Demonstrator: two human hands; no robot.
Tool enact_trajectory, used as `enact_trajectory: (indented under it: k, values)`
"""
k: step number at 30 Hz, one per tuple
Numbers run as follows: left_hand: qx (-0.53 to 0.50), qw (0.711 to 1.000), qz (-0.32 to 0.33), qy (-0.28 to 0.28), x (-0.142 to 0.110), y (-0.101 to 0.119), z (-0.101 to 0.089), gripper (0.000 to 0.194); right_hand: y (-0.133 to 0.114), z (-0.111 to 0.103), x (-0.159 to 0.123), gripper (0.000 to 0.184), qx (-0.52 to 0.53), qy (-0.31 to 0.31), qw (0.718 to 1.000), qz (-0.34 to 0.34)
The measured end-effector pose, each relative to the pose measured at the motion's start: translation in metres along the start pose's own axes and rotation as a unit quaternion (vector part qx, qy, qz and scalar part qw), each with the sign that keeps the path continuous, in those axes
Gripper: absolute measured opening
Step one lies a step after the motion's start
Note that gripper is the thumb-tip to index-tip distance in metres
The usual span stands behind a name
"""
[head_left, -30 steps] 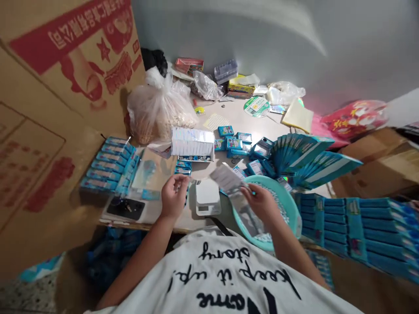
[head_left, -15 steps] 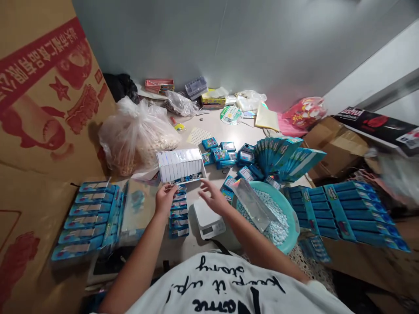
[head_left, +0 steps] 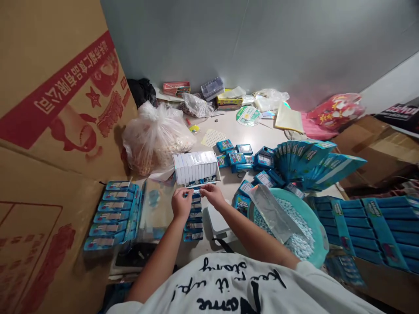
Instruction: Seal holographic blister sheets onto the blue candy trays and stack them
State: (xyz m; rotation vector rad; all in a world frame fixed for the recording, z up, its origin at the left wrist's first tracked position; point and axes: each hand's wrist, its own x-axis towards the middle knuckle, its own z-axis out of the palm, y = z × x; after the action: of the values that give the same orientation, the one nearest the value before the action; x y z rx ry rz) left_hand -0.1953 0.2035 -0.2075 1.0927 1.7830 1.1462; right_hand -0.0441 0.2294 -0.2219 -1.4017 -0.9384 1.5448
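My left hand point(head_left: 182, 203) and my right hand point(head_left: 213, 195) meet at the far end of a row of small blue boxes point(head_left: 194, 226). Fingers of both are pinched on either side of the farthest small box point(head_left: 196, 191), which they partly cover. Just beyond my fingertips stands a white tray point(head_left: 214, 179) holding white packets point(head_left: 195, 167), with small round dark pieces along its near side. A white scale point(head_left: 218, 221) sits beneath my right forearm, partly hidden by it.
A turquoise basin point(head_left: 322, 237) of pale pellets, with a clear plastic sleeve point(head_left: 276, 213) across it, is on the right. Blue boxes point(head_left: 236, 158) lie behind. Stacked blue packs point(head_left: 113, 217) stand left, near a tied plastic bag point(head_left: 157, 139) and a large carton point(head_left: 65, 109).
My right hand has moved in from above the scale to the farthest small box, and its spread fingers have closed. My left hand stays at that box. The view has swung left.
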Motion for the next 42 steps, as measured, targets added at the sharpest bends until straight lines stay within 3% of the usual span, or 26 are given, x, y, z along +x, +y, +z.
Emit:
enact_trajectory:
  k: [4,9,14,19,23,28,31,34,38,42]
  values:
    - [0.079,0.995,0.052,0.030,0.006,-0.010,0.011,0.022,0.014,-0.004,0.010,0.020,-0.039,0.027,0.999,-0.024]
    - [0.121,0.990,0.055,0.045,0.008,-0.025,0.019,0.023,0.033,-0.005,0.013,0.023,-0.050,0.056,0.997,-0.014]
    - [0.121,0.991,-0.005,0.063,0.013,-0.036,0.019,0.030,0.055,0.000,0.019,0.019,-0.044,0.072,0.994,0.075]
    - [0.071,0.993,-0.093,0.020,0.015,-0.049,0.007,0.045,0.065,0.005,0.021,0.030,-0.067,0.109,0.983,0.134]
    - [0.034,0.984,-0.173,-0.037,-0.013,-0.065,-0.019,0.052,0.061,-0.001,0.014,0.029,-0.099,0.092,0.981,0.136]
    - [0.034,0.965,-0.243,-0.093,-0.075,-0.087,-0.048,0.054,0.048,-0.003,0.015,0.030,-0.146,0.036,0.987,0.055]
    - [0.053,0.971,-0.218,-0.088,-0.101,-0.095,-0.063,0.046,0.041,0.001,0.015,0.045,-0.170,-0.002,0.985,0.014]
    - [0.086,0.983,-0.147,-0.065,-0.107,-0.096,-0.076,0.030,0.037,0.000,0.005,0.052,-0.209,-0.010,0.978,-0.016]
    - [0.139,0.989,-0.055,-0.003,-0.081,-0.099,-0.083,0.024,0.034,-0.012,-0.030,0.044,-0.293,0.009,0.954,-0.058]
    - [0.172,0.985,0.009,0.028,-0.054,-0.107,-0.088,0.019,0.027,-0.037,-0.087,0.025,-0.359,-0.034,0.927,-0.104]
